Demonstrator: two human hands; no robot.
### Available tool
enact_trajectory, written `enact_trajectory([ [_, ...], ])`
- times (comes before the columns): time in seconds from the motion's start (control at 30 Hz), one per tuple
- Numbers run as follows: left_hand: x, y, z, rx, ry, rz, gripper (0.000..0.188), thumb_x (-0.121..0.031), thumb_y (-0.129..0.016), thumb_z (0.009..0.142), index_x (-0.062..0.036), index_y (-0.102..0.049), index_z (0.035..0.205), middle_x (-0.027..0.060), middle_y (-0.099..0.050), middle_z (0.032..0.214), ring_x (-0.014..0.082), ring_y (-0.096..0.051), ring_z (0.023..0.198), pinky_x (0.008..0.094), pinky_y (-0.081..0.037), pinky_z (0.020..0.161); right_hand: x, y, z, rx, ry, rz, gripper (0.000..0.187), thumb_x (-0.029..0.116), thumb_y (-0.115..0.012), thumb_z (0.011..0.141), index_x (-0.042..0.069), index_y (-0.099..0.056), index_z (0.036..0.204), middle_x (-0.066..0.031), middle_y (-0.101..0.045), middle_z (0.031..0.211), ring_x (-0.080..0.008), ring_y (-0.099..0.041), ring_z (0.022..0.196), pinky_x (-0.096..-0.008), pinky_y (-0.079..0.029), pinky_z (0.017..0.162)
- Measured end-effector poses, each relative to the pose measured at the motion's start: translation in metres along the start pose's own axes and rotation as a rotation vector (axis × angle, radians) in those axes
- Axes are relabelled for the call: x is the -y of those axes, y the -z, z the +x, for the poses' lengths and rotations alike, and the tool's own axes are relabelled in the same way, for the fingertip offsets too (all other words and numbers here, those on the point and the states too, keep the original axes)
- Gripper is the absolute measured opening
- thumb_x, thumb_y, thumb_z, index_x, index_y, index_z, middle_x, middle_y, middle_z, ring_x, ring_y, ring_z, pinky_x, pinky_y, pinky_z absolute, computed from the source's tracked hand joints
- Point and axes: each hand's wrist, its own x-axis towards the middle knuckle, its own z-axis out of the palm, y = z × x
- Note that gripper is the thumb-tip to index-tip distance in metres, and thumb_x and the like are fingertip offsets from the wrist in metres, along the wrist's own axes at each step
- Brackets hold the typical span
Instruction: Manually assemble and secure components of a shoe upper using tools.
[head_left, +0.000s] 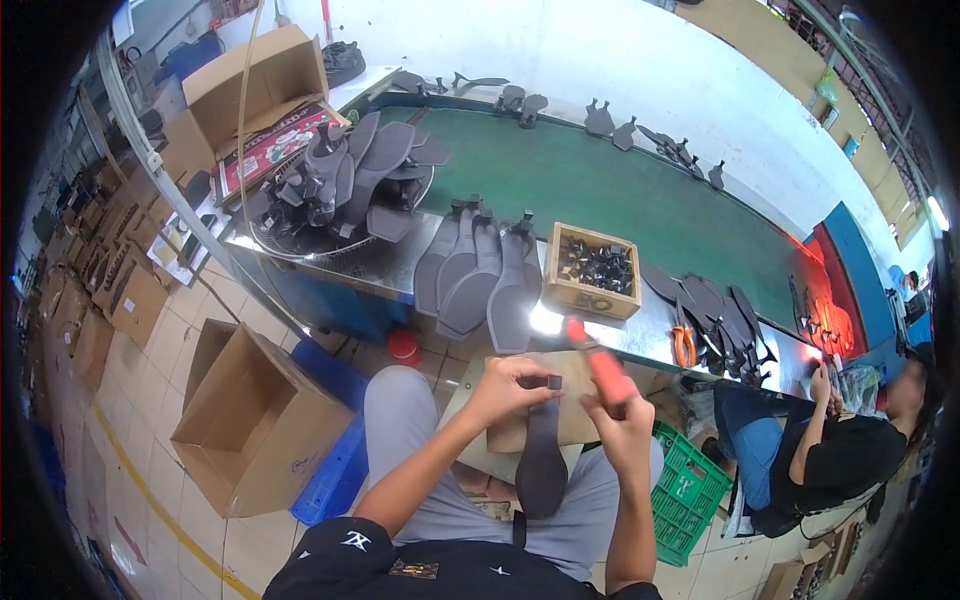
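I see the left grip (502,390) pinching a dark sole (542,465) at its far end, the right grip (622,418) clasping a red tool (606,368).

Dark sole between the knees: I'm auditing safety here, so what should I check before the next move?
1. Left hand pinching the dark block at the sole's narrow end: ok.
2. Dark block fixed to sole: cannot tell.
3. Right hand gripping the red tool: ok.
4. Red tool apart from left hand: ok, gap visible.
5. Sole fully on the tan sheet: not ok, wide end extends past.
6. Wooden box holding small dark parts: ok.
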Motion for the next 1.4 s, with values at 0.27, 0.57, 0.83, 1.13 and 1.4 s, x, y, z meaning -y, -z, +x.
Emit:
enact_trajectory([
  [0.27, 0.004, 0.006, 0.003, 0.038, 0.012, 0.020, 0.027, -0.012, -0.082, 0.074, -0.0021, -0.076, 0.099, 0.0094, -0.074, 0.094, 0.0152, -0.068, 0.086, 0.0281, -0.052, 0.078, 0.044, 0.016, -0.047, 0.131, -0.077, -0.041, 0.027, 0.014, -0.055, 0.100, -0.003, -0.053, 0.120, -0.0223, -0.059, 0.075, -0.0375, -0.060, 0.065, -0.0397, -0.047, 0.060],
  [0.57, -0.001, 0.001, -0.001, 0.023, -0.036, 0.059, 0.029, -0.006, -0.079, 0.072, -0.0015, -0.074, 0.100, 0.0094, -0.073, 0.095, 0.0173, -0.068, 0.088, 0.0301, -0.051, 0.082, 0.036, 0.001, -0.049, 0.140, -0.014, -0.076, 0.028, 0.012, -0.056, 0.099, -0.003, -0.053, 0.122, -0.0269, -0.064, 0.090, -0.0456, -0.062, 0.079, -0.0432, -0.051, 0.071],
  [0.83, 0.006, 0.003, -0.018, 0.059, -0.167, 0.463, 0.106, -0.030, -0.083, 0.075, 0.0020, -0.018, 0.153, 0.0077, -0.068, 0.122, 0.0243, -0.057, 0.124, 0.0370, -0.037, 0.107, 0.057, 0.036, -0.054, 0.054, 0.179, -0.209, 0.029, 0.012, -0.058, 0.097, -0.004, -0.057, 0.121, -0.0102, -0.061, 0.078, -0.0186, -0.059, 0.064, -0.0316, -0.047, 0.059],
  [1.13, -0.005, 0.001, -0.021, 0.171, -0.014, 0.506, 0.118, -0.039, -0.078, 0.077, 0.0063, -0.001, 0.153, 0.0067, -0.055, 0.143, 0.0286, -0.039, 0.141, 0.0444, -0.025, 0.118, 0.029, 0.007, -0.050, 0.320, -0.079, -0.241, 0.047, 0.001, -0.059, 0.087, 0.001, -0.051, 0.133, -0.0216, -0.067, 0.110, -0.0312, -0.069, 0.079, -0.0364, -0.056, 0.067],
  [1.4, -0.007, -0.003, -0.010, 0.149, -0.033, 0.533, 0.094, -0.038, -0.075, 0.078, -0.0072, -0.028, 0.153, 0.0081, -0.054, 0.143, 0.0307, -0.037, 0.142, 0.0488, -0.023, 0.118, 0.009, 0.025, -0.070, 0.135, -0.099, 0.244, 0.026, 0.016, -0.054, 0.099, -0.001, -0.050, 0.118, -0.0030, -0.048, 0.064, -0.0107, -0.048, 0.055, -0.0282, -0.036, 0.047],
])
